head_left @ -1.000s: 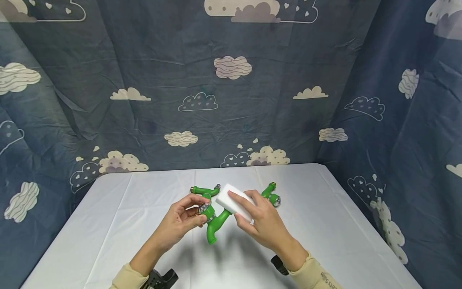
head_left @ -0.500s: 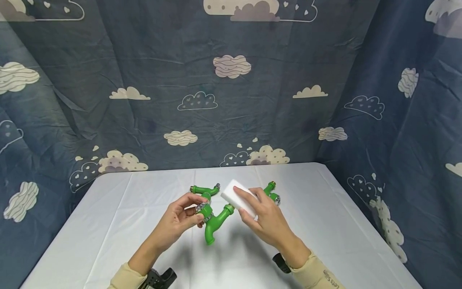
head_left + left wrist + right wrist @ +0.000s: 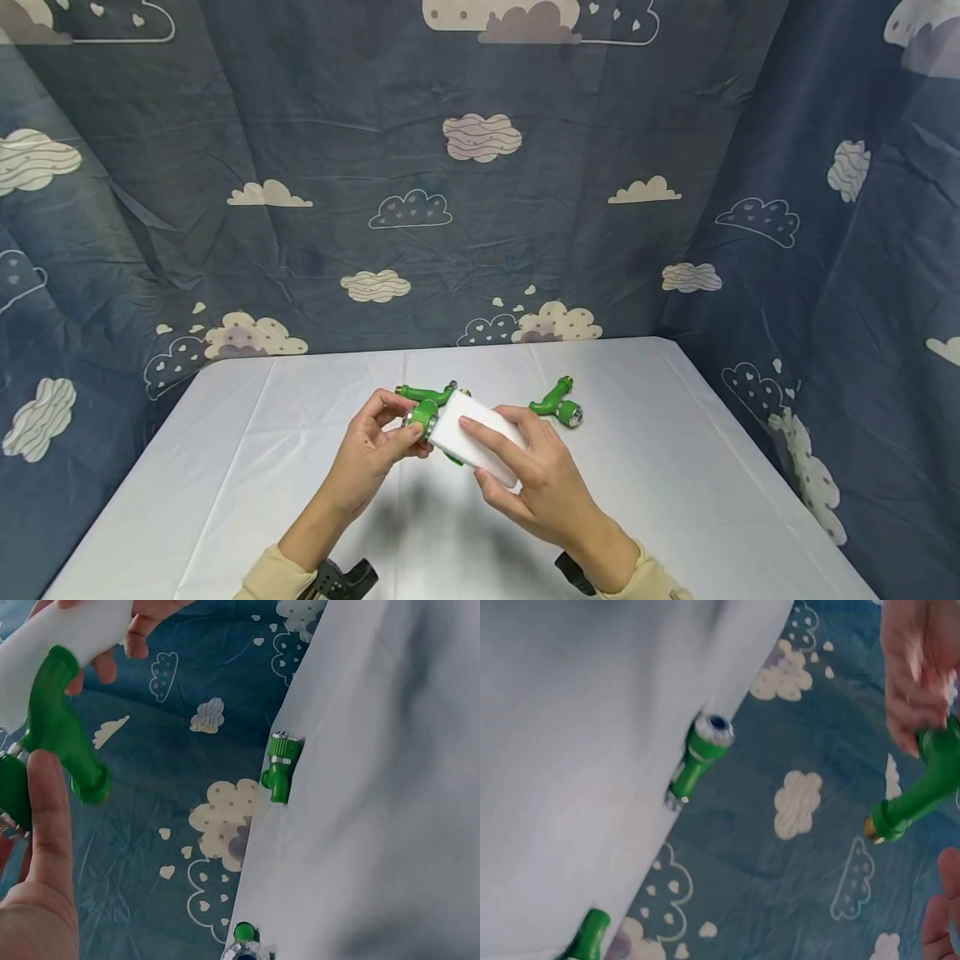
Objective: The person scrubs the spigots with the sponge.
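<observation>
My left hand [image 3: 366,450] grips a green plastic tap [image 3: 58,724] by its ridged knob, with thumb and fingers pinching it above the table. In my right hand [image 3: 542,483] is a white sponge block [image 3: 474,440], gripped along its sides with the index finger lying on top. The sponge hides most of the tap's body in the head view. In the left wrist view, the sponge lies right behind the curved green body. The right wrist view shows the tap's brass-coloured threaded end [image 3: 870,828] pointing outward.
Two more green taps lie on the white-covered table [image 3: 247,467]: one [image 3: 425,395] behind my left hand, the other [image 3: 557,402] behind my right. Dark blue cloth [image 3: 337,150] with cloud prints hangs around the back and sides. A black camera mount [image 3: 341,579] sits at my left wrist.
The sponge first shifts up and right along the held tap, then comes back down and left over its body. The left hand keeps its grip, with the tap turned so its spout is hidden.
</observation>
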`<state>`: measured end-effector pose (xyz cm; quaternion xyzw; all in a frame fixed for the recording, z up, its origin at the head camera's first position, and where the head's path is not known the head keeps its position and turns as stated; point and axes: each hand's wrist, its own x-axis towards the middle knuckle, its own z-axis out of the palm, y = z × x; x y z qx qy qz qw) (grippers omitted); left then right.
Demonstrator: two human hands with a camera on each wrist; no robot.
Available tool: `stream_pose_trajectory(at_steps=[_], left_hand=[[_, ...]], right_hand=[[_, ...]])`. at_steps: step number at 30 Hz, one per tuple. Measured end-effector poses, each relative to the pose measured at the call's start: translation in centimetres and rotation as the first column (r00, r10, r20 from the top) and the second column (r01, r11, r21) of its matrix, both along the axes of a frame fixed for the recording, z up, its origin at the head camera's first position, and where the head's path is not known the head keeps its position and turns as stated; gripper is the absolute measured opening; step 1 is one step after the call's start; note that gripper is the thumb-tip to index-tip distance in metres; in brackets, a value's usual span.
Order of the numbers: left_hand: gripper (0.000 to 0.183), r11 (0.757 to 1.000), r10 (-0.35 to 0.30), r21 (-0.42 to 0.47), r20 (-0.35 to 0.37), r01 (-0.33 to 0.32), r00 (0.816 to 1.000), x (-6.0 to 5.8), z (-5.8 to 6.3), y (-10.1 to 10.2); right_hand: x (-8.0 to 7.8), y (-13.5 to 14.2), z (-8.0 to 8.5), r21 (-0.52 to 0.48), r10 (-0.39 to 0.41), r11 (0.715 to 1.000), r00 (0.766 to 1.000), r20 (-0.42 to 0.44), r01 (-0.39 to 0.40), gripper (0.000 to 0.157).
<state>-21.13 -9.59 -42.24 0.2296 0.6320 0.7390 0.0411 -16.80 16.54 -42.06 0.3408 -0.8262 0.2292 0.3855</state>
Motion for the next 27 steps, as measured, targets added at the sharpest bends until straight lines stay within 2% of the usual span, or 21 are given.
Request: stream_pose_trajectory(at_steps=[4,11,21,27], left_hand=[[0.036,0.999,0.027,-0.025,-0.001,-0.027,1.0,0.1,-0.1,0.2],[0.036,0.999,0.017,-0.037,-0.028,-0.018,0.999,0.3,-0.2,0.2],[0.034,0.996,-0.086,0.004,-0.064,0.086,0.994,0.8,-0.2,0.0],[0.028,0.993,-0.113,0.02,-0.084,0.115,0.99,0.8,-0.1,0.0]], right_hand=[[0.1,-0.2,-0.6,0.02,-0.003,1.0,1.0,0.002,0.003,0.044],[0.0,0.1,-1.2,0.037,-0.004,0.999,0.999,0.037,0.002,0.049],[-1.3,0.4,-1.6,0.003,-0.02,1.0,0.996,0.089,0.019,0.057],[-1.6,0.7,-1.7,-0.038,-0.025,0.999,0.987,0.157,0.032,0.057]])
